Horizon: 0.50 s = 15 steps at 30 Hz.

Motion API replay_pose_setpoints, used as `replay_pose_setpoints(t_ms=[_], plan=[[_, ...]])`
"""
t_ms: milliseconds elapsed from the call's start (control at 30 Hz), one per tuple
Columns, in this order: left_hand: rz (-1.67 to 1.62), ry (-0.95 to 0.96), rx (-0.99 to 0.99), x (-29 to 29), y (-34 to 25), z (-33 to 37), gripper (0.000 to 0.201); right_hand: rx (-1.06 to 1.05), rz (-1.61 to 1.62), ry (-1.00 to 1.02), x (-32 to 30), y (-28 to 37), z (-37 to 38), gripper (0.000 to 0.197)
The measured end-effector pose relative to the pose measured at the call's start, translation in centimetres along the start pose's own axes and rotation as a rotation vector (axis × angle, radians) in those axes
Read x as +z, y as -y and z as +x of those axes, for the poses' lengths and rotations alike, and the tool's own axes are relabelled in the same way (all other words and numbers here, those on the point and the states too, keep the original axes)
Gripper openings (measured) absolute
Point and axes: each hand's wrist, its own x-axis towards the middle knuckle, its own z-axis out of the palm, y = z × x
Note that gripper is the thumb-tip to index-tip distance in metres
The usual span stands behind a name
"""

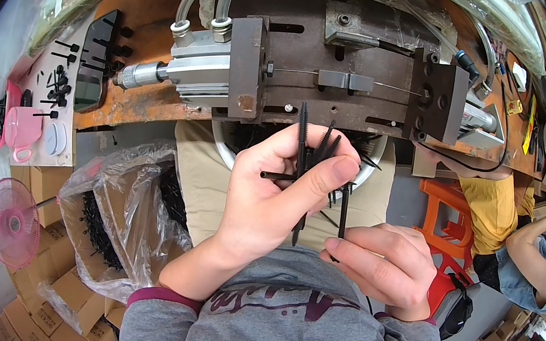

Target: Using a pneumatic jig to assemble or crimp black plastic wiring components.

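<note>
Workshop, overhead view: at frame L, a pink fan [13,222] stands below a table edge w/ a pink cup [23,124] & scattered small black parts [58,84]. Lower L of ctr., a plastic-lined box [132,203] holds more dark pcs. At ctr., the L hand [267,187] grips several slim black brushes [302,140], thumb pressed over curled fingers; one tube-like end pokes out toward frame L. Behind, upper ctr., a metal jig [298,94] w/ air cylinders spans the bench; a white bowl [222,148] shows partly beneath the hands. Just R of ctr., the R hand [389,263] pinches the low end of an upright black rod [343,215] btwn thumb & fingertips; whether its top touches the bunch, can't tell. Far R: a co-worker's bent arm [528,241] near an orange stool [431,200].

Step in hand, by the look of it: handling pcs one at a time against a held bunch. Next move prob. calls for a light R pinch & a steady L grip, so none slip.
</note>
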Motion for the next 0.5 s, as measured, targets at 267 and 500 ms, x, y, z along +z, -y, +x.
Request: replay_pose_setpoints(t_ms=[267,500], plan=[[0.023,0.004,-0.020,-0.02,0.08,0.04,0.018,0.070,-0.037,-0.029,0.45,0.34,-0.09,0.030],[-0.027,-0.024,-0.034,0.09,0.23,0.00,0.019,0.005,-0.027,-0.004,0.18,0.07,0.12,0.037]])
